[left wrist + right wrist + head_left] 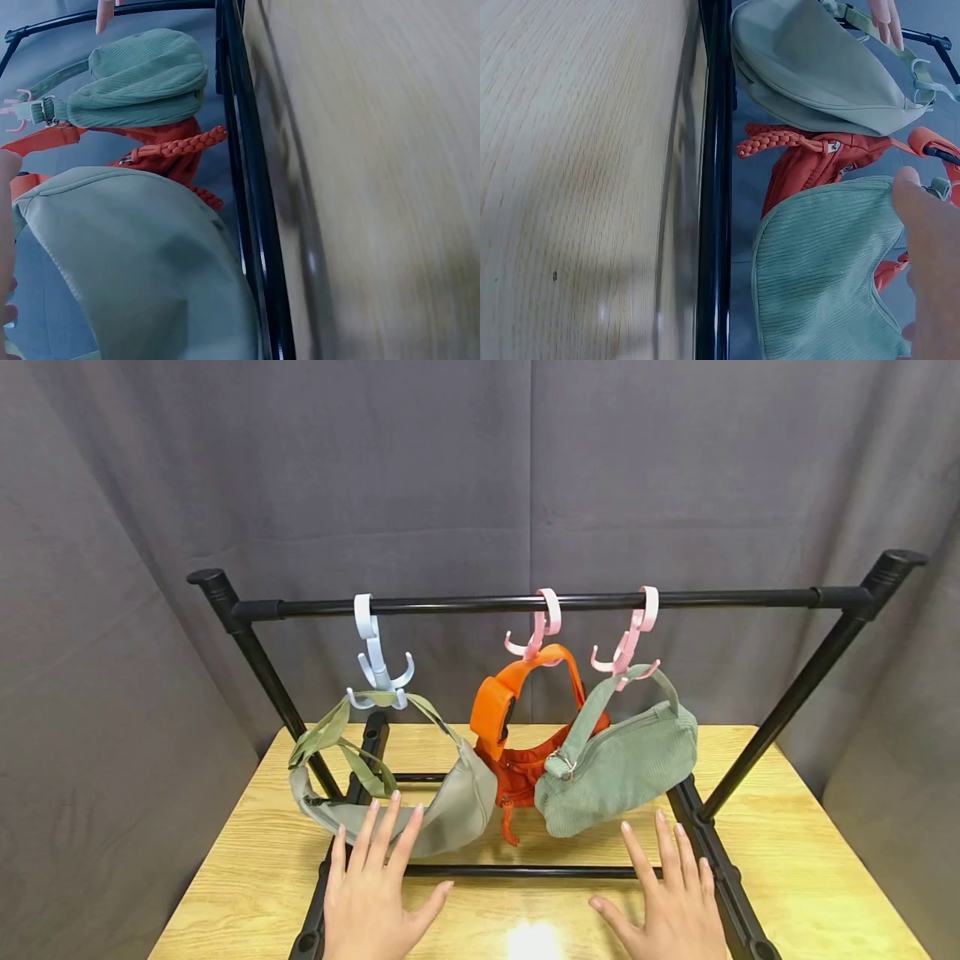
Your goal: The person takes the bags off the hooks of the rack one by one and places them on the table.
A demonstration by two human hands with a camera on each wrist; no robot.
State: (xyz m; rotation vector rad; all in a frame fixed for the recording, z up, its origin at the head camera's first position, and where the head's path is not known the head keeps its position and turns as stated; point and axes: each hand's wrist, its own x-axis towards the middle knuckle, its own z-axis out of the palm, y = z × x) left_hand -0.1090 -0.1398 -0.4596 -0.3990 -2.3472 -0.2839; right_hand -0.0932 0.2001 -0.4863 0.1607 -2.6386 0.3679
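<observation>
Three bags hang from hooks on a black rack. At the left, a grey-green bag (457, 810) hangs by its olive strap from a light blue hook (378, 664). An orange-red bag (525, 768) with a braided pull (772, 140) hangs in the middle on a pink hook (536, 631). To its right, a sage corduroy bag (622, 768) hangs from another pink hook (630, 639), partly covering the orange one. My left hand (375, 885) is spread in front of the grey-green bag. Below the corduroy bag, my right hand (667, 897) is likewise spread, holding nothing.
The rack's top bar (450, 605) runs across between two slanted side posts (795, 718). Lower bars (525, 871) and feet (738, 910) stand on a light wooden table (817, 852). A grey curtain (450, 468) hangs behind.
</observation>
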